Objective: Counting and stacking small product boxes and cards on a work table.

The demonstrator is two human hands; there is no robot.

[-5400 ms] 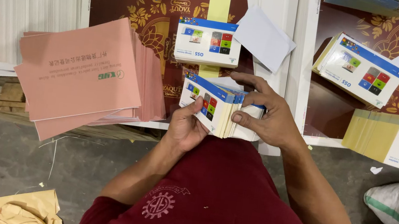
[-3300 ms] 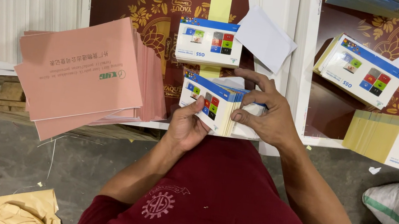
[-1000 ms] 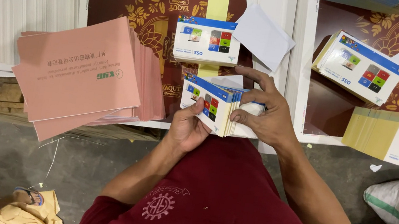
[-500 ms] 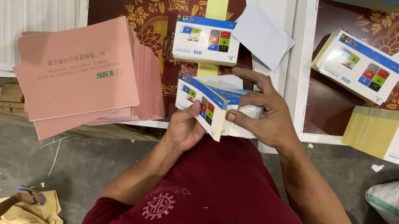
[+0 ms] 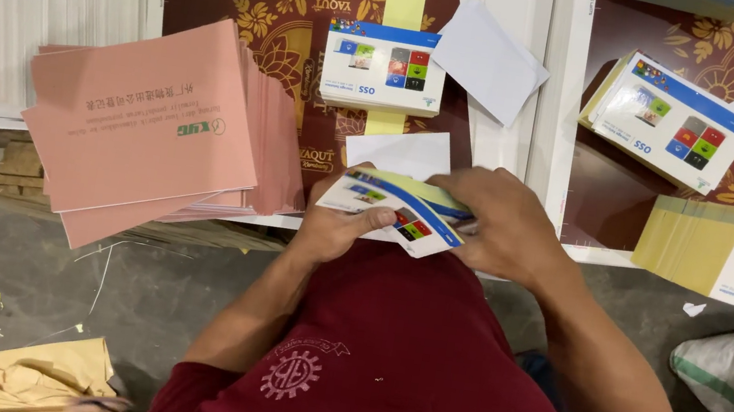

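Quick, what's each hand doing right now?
Left hand: shut on the card stack, thumb on top.
Right hand: shut on the same card stack, gripping its right end.

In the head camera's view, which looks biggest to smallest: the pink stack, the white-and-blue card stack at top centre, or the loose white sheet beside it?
1. Pink stack, clearly largest.
2. Card stack and white sheet look about alike; too close to rank.

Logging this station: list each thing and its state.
Left hand: grips the held cards, thumb on top.
Right hand: grips their other end.
Held cards: off the table, tilted.
Pink sheets: fanned, overhanging the edge.
Card stack: squared, flat.
White sheet: loose, flat.
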